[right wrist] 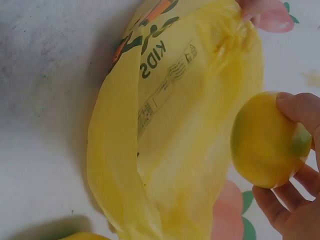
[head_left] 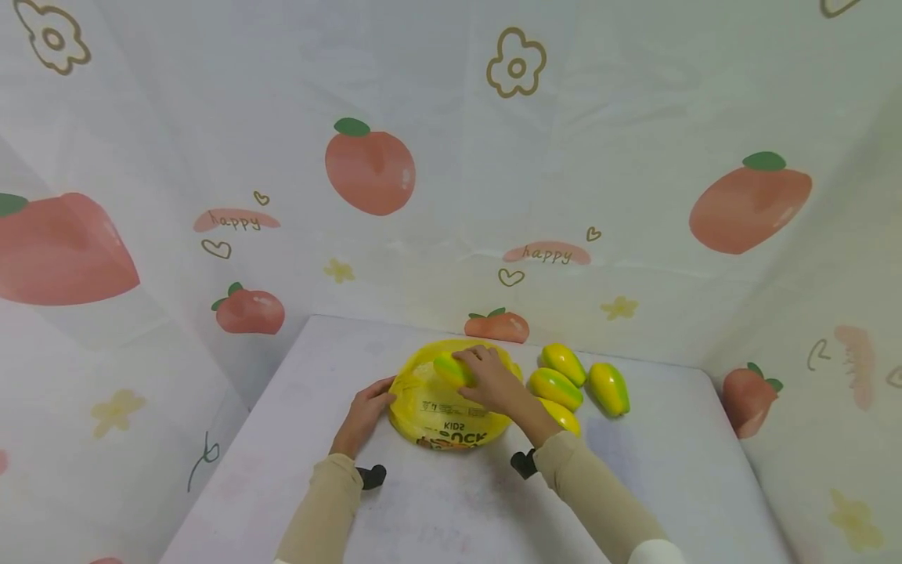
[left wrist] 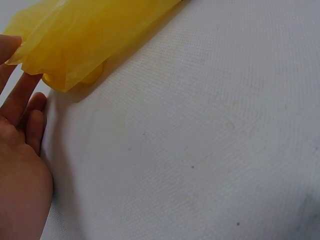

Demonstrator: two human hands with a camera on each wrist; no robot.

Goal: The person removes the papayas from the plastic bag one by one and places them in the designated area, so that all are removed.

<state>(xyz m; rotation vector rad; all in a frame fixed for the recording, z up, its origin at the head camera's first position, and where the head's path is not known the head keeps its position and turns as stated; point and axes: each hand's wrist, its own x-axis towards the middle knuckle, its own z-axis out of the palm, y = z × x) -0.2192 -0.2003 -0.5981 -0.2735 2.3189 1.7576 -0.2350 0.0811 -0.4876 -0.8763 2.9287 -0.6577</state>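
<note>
A yellow plastic bag (head_left: 437,419) with printed letters lies mouth up on the table, its opening spread wide. My left hand (head_left: 368,407) pinches the bag's left rim; in the left wrist view its thumb lies over the film and fingers lie under it. My right hand (head_left: 491,380) holds a smooth yellow-green fruit (right wrist: 267,142), oval like a mango or papaya, over the bag's mouth. Thumb and fingertips press the fruit from opposite sides in the right wrist view. Part of the bag's right rim is hidden behind the right hand in the head view.
Several similar yellow-green fruits (head_left: 557,388) lie close together right of the bag, one partly behind the right forearm. Another fruit (head_left: 608,389) lies at their right. A fruit-printed cloth (head_left: 437,258) hangs behind the white table (head_left: 451,517) and along its sides.
</note>
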